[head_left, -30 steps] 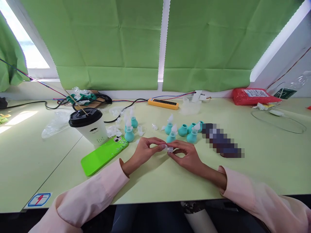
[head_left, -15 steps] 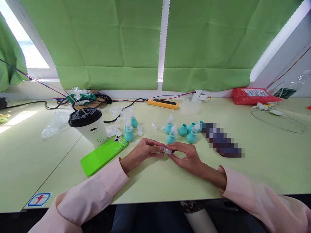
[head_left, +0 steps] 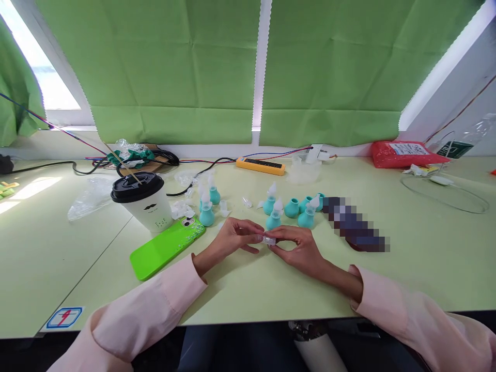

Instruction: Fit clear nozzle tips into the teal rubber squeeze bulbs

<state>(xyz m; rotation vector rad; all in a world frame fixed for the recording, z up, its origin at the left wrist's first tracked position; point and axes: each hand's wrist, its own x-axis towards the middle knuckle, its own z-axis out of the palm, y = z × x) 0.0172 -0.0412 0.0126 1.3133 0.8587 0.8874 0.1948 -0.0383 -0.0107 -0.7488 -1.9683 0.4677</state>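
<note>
A small clear plastic tube-like piece (head_left: 269, 241) is held between my two hands, just above the near middle of the table. My right hand (head_left: 300, 249) pinches its right end between thumb and fingers. At the other end, the thumb and index finger of my left hand (head_left: 234, 239) are closed on it, with the lower fingers loosely apart. Right behind the hands stands a teal bulb (head_left: 273, 221) with a translucent pointed tip. Another tipped bulb (head_left: 306, 219) is to its right, near an open-necked teal bulb (head_left: 291, 208). More tipped bulbs (head_left: 206, 216) stand to the left.
A green phone (head_left: 165, 250) lies left of my hands, beside a lidded paper cup (head_left: 149, 206) with a stick in it. Loose clear pieces (head_left: 247, 202) lie between the bulb groups. At the back are a yellow power strip (head_left: 260, 166) and a red package (head_left: 405, 154). A pixelated object (head_left: 356, 225) lies right.
The fingers of my left hand have shifted slightly on the clear piece, the lower ones spreading a little. My right hand keeps its pinch almost in place. The bulbs stay where they were.
</note>
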